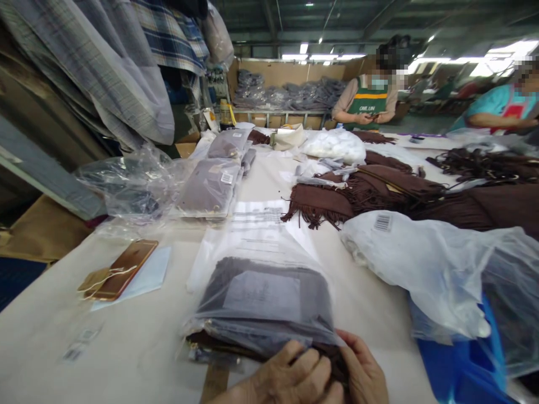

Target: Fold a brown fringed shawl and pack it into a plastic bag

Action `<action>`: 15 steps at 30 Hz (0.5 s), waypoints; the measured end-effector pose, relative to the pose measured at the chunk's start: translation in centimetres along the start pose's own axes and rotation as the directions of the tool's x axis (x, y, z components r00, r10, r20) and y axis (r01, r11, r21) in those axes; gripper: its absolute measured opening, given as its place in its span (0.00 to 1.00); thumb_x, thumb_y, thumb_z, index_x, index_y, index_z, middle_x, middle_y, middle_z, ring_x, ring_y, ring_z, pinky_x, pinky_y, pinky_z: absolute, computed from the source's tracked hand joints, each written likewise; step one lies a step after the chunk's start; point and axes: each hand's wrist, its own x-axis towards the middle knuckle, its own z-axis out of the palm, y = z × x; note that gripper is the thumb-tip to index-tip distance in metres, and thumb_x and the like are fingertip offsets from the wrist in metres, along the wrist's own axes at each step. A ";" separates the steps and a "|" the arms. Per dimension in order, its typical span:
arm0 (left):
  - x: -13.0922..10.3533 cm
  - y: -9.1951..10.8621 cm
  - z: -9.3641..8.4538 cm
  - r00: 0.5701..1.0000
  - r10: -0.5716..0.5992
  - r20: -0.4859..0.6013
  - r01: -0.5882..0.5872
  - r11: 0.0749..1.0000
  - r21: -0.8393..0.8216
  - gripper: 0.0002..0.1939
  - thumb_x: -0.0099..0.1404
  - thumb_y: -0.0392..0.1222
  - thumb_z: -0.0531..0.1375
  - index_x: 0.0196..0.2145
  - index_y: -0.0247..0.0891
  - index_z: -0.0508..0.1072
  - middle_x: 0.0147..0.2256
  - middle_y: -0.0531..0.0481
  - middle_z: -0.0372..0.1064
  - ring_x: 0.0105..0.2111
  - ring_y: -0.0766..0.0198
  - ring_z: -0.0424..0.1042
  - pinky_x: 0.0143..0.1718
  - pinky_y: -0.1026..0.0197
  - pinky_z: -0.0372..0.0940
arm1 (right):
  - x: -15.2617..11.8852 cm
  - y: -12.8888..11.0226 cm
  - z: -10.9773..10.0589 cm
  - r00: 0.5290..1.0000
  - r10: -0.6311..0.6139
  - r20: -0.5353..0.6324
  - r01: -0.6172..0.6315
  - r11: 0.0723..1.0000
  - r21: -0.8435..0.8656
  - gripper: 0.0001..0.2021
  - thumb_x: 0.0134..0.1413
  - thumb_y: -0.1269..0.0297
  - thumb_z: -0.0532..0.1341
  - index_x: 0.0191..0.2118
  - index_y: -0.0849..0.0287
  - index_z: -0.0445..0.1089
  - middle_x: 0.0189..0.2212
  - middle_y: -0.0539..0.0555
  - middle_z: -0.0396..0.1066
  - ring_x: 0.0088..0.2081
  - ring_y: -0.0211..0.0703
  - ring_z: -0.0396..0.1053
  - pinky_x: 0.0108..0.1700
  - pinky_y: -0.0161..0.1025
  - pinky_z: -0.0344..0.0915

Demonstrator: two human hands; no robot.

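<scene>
On the white worktop (126,348), left hand (290,376) and right hand (362,370) pinch the folded brown garment (261,297) at the open mouth of its clear polybag (252,247), keeping it flat.

Co-worker's green apron (367,102) reads "OMI.UN"; bag labels, barcodes too blurred to read.

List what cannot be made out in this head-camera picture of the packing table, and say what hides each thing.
1. Left hand and right hand: wrists cut off by the bottom edge; fingertips buried in the brown cloth.
2. Folded garment in the plastic bag: its type is veiled by the film.
3. Printed sheet: text too small.
4. Barcode label: digits too small.
5. Two co-workers: faces blurred.
</scene>
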 end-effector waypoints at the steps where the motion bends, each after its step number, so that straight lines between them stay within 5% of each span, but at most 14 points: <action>1: 0.7 0.1 0.8 0.998 0.059 -0.010 -0.059 0.998 -0.029 0.09 0.63 0.35 0.57 0.41 0.42 0.72 0.40 0.52 0.68 0.42 0.64 0.66 0.40 0.61 0.65 | -0.1 -0.2 0.0 1.000 -0.004 0.015 0.005 1.000 -0.021 0.20 0.38 0.50 0.68 0.35 0.58 0.68 0.27 0.49 0.75 0.31 0.43 0.72 0.32 0.34 0.67; 6: 3.1 -0.1 1.7 0.970 0.211 0.121 -0.202 0.976 -0.084 0.07 0.64 0.36 0.54 0.36 0.39 0.73 0.36 0.51 0.69 0.38 0.62 0.67 0.32 0.60 0.66 | -0.3 -1.3 0.0 0.995 -0.016 0.102 0.022 0.998 -0.054 0.18 0.43 0.50 0.65 0.34 0.59 0.69 0.27 0.49 0.74 0.30 0.39 0.69 0.35 0.33 0.66; 15: 3.9 -0.6 1.3 0.928 0.285 0.238 -0.268 0.958 -0.103 0.10 0.63 0.32 0.51 0.32 0.33 0.72 0.37 0.45 0.70 0.32 0.61 0.69 0.24 0.62 0.62 | -0.2 -1.6 -0.8 0.984 -0.136 0.111 0.155 0.970 -0.186 0.16 0.47 0.51 0.62 0.34 0.59 0.69 0.29 0.52 0.74 0.31 0.42 0.70 0.36 0.36 0.66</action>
